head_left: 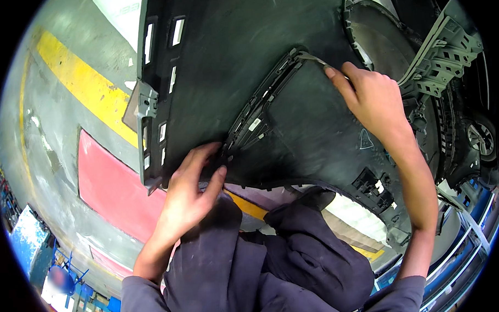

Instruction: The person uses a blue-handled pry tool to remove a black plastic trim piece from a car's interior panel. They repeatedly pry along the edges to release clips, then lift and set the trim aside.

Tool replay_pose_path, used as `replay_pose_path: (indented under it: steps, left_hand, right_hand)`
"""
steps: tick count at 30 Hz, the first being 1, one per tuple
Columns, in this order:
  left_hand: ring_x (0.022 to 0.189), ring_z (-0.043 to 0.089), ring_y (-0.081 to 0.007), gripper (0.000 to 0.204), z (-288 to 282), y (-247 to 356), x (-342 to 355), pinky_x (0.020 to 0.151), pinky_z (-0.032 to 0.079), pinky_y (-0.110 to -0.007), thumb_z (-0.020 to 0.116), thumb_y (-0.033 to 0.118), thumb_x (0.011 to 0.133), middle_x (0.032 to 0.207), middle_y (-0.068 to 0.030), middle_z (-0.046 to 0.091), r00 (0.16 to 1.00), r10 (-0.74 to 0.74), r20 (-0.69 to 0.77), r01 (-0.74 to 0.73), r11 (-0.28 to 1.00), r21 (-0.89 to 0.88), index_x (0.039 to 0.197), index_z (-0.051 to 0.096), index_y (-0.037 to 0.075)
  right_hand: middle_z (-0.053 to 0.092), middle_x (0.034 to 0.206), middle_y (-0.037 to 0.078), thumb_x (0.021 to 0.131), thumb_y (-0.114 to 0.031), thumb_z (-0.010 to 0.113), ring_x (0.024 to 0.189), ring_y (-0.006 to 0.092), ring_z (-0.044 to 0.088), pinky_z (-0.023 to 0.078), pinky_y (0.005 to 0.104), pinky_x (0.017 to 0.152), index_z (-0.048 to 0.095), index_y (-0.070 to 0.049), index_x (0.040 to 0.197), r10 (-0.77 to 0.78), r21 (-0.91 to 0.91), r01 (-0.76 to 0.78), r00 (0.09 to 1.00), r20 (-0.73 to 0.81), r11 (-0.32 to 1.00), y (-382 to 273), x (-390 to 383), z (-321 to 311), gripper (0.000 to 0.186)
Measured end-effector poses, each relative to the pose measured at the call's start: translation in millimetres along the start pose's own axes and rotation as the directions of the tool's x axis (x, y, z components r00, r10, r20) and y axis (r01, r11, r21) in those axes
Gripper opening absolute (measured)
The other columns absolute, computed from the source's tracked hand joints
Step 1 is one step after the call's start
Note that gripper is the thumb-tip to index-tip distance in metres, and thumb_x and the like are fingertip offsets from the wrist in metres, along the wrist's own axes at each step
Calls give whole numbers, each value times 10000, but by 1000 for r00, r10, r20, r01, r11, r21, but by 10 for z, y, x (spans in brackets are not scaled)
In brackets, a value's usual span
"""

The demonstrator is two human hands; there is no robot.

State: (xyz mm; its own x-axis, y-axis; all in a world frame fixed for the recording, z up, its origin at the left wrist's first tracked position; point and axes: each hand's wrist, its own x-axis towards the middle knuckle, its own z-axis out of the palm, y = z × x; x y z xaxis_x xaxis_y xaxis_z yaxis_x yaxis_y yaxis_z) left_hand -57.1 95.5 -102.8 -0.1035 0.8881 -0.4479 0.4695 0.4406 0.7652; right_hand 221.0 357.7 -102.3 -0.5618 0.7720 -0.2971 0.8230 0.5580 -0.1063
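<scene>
A large dark plastic panel (pixel 218 58) with slotted edges fills the upper middle, with a long narrow black trim piece (pixel 256 109) lying diagonally on it. My left hand (pixel 190 191) rests at the trim's lower end, fingers bent but apart, fingertips touching the panel. My right hand (pixel 371 97) pinches a thin strip (pixel 315 59) at the trim's upper end; whether it is a tool or part of the trim I cannot tell.
My dark-clad legs are below the panel. A grey bracketed part (pixel 444 55), other dark car parts and a wheel (pixel 480 139) are at right, above blue racks (pixel 472 241). The painted floor (pixel 26 125) shows at left, with blue equipment at lower left.
</scene>
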Motion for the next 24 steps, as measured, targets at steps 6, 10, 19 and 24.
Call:
replay_pose_path:
  steps: [6, 10, 19, 24]
  left_hand:
    - [1403, 622, -256, 421, -63, -89, -90, 1210, 454, -377, 577, 92, 1130, 1491, -196, 644, 984, -144, 107, 173, 923, -343, 1523, 545, -55]
    - [1440, 597, -283, 470, -140, 8, -139, 1204, 473, -417, 568, 110, 1111, 1515, -216, 623, 924, -308, 227, 382, 706, -596, 1544, 523, -65]
    - [1531, 503, -367, 610, 3, -158, -328, 1232, 454, -556, 566, 160, 1077, 1610, -271, 526, 758, -513, 403, 543, 153, -825, 1615, 418, -87]
    - [1515, 527, -366, 551, 171, -200, -223, 1207, 484, -548, 553, 139, 1075, 1587, -273, 542, 773, -502, 387, 509, 127, -851, 1565, 457, -95]
  right_hand:
    - [609, 706, 277, 1107, -488, 613, 744, 512, 658, 507, 555, 647, 657, -4, 885, 32, 432, -106, 984, 175, 895, -55, -340, 161, 534]
    - [620, 721, 278, 1113, -481, 605, 756, 511, 659, 491, 565, 659, 651, -2, 910, -16, 542, -163, 950, 310, 825, -232, -679, 474, 523]
    - [659, 743, 262, 1118, -454, 594, 793, 519, 667, 505, 573, 694, 615, -13, 994, -137, 669, -194, 902, 409, 718, -685, -982, 632, 459]
    - [690, 851, 164, 1095, -358, 650, 738, 433, 706, 555, 520, 642, 625, -69, 1006, -233, 633, 85, 961, 153, 769, -892, -1059, 710, 303]
